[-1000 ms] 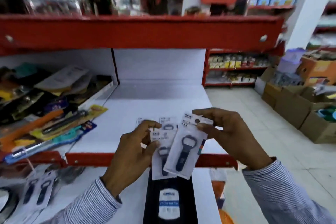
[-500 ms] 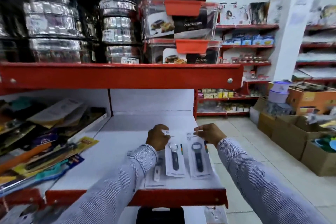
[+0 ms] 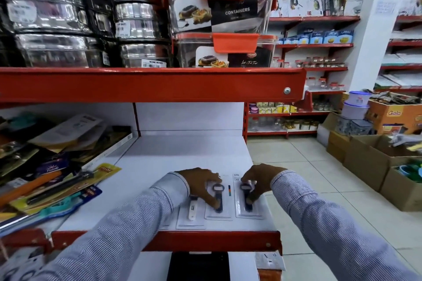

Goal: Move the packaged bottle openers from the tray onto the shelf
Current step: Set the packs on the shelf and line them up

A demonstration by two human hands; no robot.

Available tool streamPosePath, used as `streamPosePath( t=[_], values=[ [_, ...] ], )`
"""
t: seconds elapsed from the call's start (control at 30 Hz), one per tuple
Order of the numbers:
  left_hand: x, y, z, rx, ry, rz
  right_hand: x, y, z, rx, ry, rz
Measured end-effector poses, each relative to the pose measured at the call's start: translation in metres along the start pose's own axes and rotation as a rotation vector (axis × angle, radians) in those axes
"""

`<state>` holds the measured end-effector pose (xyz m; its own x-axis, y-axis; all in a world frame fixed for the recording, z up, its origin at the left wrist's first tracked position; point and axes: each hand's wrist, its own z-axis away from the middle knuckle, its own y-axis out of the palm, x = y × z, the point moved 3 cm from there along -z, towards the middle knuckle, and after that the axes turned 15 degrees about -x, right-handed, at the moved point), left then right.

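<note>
Three packaged bottle openers lie side by side near the front of the white shelf (image 3: 182, 153). A white-handled opener pack (image 3: 191, 212) is on the left. In the middle is a dark-handled pack (image 3: 220, 209), and my left hand (image 3: 201, 183) rests on it with fingers pressing the handle. My right hand (image 3: 257, 181) rests on the right dark-handled pack (image 3: 247, 210), fingers on the opener. Both packs lie flat on the shelf. The tray is not visible; a black object (image 3: 197, 266) shows below the shelf's red front edge.
Packaged kitchen tools (image 3: 57, 180) crowd the shelf's left section. The red upper shelf (image 3: 148, 84) carries steel tins and plastic containers. Cardboard boxes (image 3: 370, 157) line the tiled aisle on the right. More packs lie at the lower left.
My hands carried the packs from in front of the shelf onto it, laid them flat, then slid from the packs' top edges down onto the openers. The camera tilted up.
</note>
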<state>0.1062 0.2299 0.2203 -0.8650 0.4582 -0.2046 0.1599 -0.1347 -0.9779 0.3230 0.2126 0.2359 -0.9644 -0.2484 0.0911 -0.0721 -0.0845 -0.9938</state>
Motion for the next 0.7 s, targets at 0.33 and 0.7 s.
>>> streamPosePath(
  t=[0.33, 0.7],
  values=[
    [0.002, 0.005, 0.032, -0.036, 0.018, 0.107, 0.017, 0.008, 0.029, -0.017, -0.029, -0.150],
    [-0.006, 0.006, 0.050, -0.041, 0.009, 0.110, 0.039, 0.005, 0.047, 0.011, -0.039, -0.051]
  ],
)
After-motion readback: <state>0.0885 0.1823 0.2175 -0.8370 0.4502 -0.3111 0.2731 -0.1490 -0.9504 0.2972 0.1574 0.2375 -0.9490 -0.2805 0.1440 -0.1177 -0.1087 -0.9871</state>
